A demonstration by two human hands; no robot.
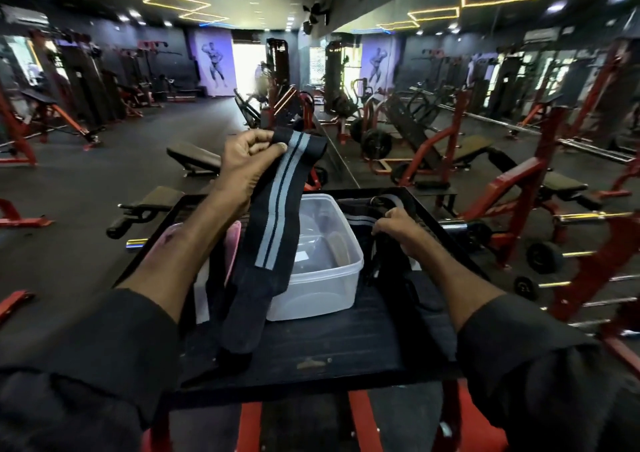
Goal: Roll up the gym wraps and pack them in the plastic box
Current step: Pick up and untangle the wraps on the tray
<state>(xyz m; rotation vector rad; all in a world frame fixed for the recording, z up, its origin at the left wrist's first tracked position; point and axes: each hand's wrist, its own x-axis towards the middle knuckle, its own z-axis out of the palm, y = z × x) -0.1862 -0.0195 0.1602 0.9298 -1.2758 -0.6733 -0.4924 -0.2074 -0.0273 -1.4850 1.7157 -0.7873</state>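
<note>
Left hand (244,160) raised above the plastic box (320,261), fingers pinched shut on the top end of a black gym wrap with grey stripes (277,216); the wrap hangs full length, unrolled, its lower end reaching the black table (329,347) in front of the box. Right hand (398,230) down just right of the box, closed on a heap of more wraps (377,219) lying on the table. Box sits open; its contents are hard to make out through the clear wall.

To roll well: probably start at one end, keep edges aligned and tension even so the roll stays tight enough to fit.

A pink lid-like thing (232,243) lies left of the box, partly hidden behind the hanging wrap. Gym benches and racks stand beyond, well apart. The dangling tail could snag on the box rim.
</note>
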